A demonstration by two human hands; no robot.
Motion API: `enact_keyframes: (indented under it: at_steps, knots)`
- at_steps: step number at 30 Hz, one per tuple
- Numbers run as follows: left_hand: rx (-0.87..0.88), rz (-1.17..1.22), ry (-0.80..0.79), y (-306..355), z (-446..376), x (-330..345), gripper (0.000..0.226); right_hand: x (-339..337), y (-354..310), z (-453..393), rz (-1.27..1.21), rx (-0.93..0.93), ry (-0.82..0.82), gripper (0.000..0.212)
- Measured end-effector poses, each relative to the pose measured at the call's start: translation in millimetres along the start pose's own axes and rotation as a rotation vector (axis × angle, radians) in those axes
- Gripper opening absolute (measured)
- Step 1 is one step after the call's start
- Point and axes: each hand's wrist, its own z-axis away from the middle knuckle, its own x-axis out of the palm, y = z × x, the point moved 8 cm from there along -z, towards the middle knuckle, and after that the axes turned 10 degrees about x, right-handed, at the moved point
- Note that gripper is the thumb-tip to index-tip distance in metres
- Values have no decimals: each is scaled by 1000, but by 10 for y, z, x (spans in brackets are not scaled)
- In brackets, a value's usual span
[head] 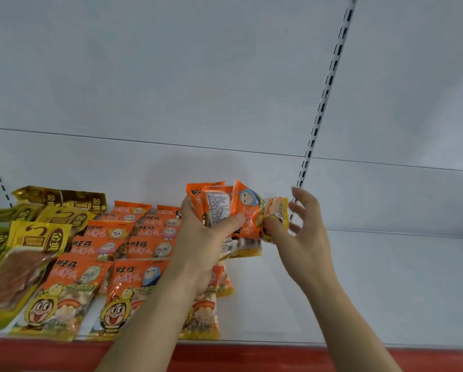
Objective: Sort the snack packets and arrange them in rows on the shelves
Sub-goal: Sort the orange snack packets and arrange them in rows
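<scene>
Snack packets (219, 208) — left hand (201, 237) fingers around.

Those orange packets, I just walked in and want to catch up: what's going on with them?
A person is stocking a white shelf. The left hand grips a bunch of orange snack packets above the shelf, and the right hand pinches the end of one packet in that bunch. More orange packets already lie in overlapping rows on the shelf's left side, next to yellow packets at the far left. The right part of the shelf has no packets yet.
</scene>
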Motion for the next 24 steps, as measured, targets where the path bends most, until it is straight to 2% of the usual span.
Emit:
enact_keyframes:
  at_steps: [1,4,8,11,13,14,16,19,21,24]
  knots:
    - [-9,3,-22,-8,-18,6,68,1,-66,-34,73,-84,-66,52]
    - [-44,7,-49,-33,-42,12,59,23,-185,-92,234,-258,-233,49]
    - [-81,2,-19,-66,-80,-16,55,32,-148,-178,443,-239,-353,61]
    - [-77,33,4,-60,-95,9,53,115,-157,-144,366,-220,-461,60]
    - [-81,56,25,-49,-102,0,44,106,-168,-164,289,-223,-441,46]
    - [-84,66,37,-40,-112,-24,40,70,-163,-208,261,-239,-379,41]
    - [-80,69,78,-21,-159,-114,41,-61,-61,-394,201,-222,-182,35]
    - [-66,67,161,3,-229,-279,46,-122,213,-701,205,-69,42,34]
    - [-67,70,178,-1,-256,-329,49,63,342,-806,323,-33,30,42]
    - [-65,63,192,-29,-265,-375,45,470,478,-807,426,-55,-115,52]
